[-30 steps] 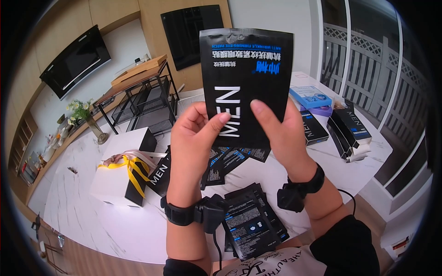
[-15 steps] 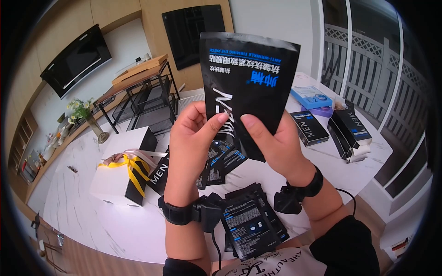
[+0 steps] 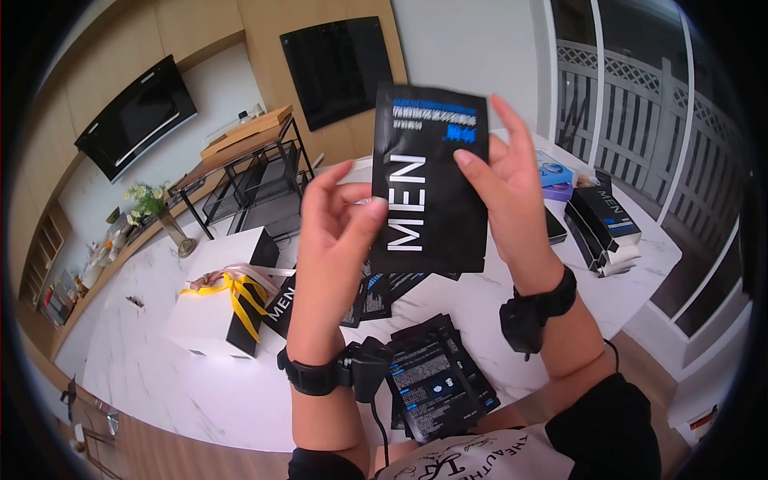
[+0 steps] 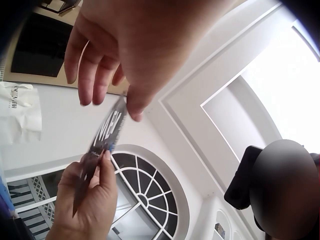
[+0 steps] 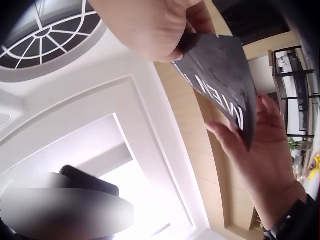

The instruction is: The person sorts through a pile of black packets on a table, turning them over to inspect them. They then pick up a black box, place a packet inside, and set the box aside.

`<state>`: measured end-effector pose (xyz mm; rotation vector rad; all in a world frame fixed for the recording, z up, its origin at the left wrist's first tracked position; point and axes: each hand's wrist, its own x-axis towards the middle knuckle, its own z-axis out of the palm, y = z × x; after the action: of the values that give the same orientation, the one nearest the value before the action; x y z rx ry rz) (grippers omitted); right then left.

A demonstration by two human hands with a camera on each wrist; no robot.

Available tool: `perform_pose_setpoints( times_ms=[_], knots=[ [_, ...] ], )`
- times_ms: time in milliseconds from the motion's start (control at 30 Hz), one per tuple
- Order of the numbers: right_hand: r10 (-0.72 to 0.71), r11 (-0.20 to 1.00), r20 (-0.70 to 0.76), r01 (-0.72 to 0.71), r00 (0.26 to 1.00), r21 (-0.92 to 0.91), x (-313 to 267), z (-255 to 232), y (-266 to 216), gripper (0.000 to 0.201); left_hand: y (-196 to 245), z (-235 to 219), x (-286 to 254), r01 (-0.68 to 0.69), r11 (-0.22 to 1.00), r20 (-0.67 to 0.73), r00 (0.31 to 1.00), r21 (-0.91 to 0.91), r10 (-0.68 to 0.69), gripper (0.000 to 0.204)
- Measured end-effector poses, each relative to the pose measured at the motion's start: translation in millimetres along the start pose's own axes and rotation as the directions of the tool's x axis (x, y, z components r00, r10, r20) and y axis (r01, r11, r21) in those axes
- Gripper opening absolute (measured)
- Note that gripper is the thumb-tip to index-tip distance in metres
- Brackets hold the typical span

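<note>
A black eye patch sachet (image 3: 436, 188) with MEN in large white letters is held up in front of the chest, its small print upside down in the head view. My right hand (image 3: 512, 200) pinches its right side, thumb on the printed face and fingers mostly behind. At the left edge, the thumb of my left hand (image 3: 332, 244) touches the sachet while its other fingers spread loosely; the left wrist view shows them apart from it. Close to my body lies a stack of similar black sachets (image 3: 436, 388), blue and white print up. More sachets (image 3: 376, 302) lie fanned out beneath the held one.
A white box (image 3: 204, 308) with a yellow ribbon (image 3: 240, 300) stands left on the marble table (image 3: 160, 368). To the right are an open black MEN carton (image 3: 604, 220) and a blue box (image 3: 554, 170). A flower vase (image 3: 178, 232) and black rack (image 3: 248, 176) stand behind.
The sachet bent and turned in my hands, then flattened and came lower. My right hand moved up its right edge with fingers lifting; my left thumb slid back to the left edge.
</note>
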<state>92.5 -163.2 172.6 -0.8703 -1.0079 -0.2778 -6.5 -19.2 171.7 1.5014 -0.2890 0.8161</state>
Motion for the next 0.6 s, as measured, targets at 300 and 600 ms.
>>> perform_pose_setpoints(
  times_ms=[300,600],
  knots=[
    [0.705,0.655,0.398,-0.754,0.587,-0.049,-125.5,-40.5,22.4,0.065,-36.1,-54.8,-58.1,0.402,0.864,0.033,0.902,0.301,-0.431,0.047],
    [0.729,0.509,0.346,-0.131,0.59,-0.851,-143.9,-30.3,-5.6,0.057,-28.9,-65.1,-157.4,0.718,0.566,0.069,0.593,0.406,-0.802,0.065]
  ],
)
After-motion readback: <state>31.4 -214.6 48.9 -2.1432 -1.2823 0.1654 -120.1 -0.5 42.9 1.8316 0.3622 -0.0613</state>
